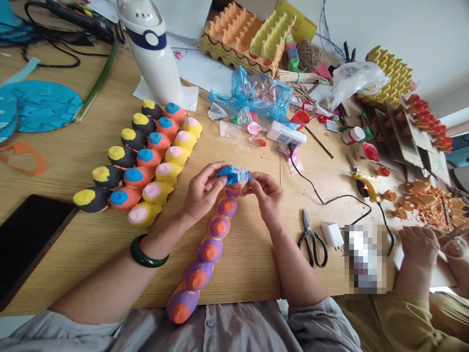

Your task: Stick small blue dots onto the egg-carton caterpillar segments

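Note:
Between my two hands is a small clear plastic bag with blue clay (230,174). My left hand (205,189) pinches its blue end between thumb and fingers. The clear end is pinched by my right hand (266,193). Just below the bag, a purple egg-carton strip with orange tops (210,252) runs toward my lap, its near end over the table edge. To the left lie three more painted strips: black with yellow tops (106,176), orange with blue tops (137,177) and yellow with pink tops (157,192).
A white bottle (156,63) stands behind the strips; a phone (32,239) lies at left. On the right are scissors (311,239), a power strip (286,134), a yellow glue gun (366,185) and cables. A co-worker's hands (419,244) are at far right. Egg trays (234,34) sit behind.

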### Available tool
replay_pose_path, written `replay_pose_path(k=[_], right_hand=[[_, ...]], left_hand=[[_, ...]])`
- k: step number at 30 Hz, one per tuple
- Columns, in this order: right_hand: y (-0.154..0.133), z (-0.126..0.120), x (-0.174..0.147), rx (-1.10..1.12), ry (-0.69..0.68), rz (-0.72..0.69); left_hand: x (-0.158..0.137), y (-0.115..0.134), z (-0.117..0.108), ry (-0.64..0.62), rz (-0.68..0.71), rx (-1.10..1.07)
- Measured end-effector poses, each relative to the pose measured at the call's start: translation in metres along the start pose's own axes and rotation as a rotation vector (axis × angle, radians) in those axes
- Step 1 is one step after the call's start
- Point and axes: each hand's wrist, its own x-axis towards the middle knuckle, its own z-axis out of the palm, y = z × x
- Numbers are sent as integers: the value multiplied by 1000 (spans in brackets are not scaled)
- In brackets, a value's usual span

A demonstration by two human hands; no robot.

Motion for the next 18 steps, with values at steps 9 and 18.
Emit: replay_pose_path(k=[9, 18], right_hand=[[5, 6, -11, -183, -138, -170], [-2, 6, -18, -408, 32, -555]], left_hand=[[-4, 14, 6, -13, -151, -45], [-6, 11, 8, -5, -137, -18]])
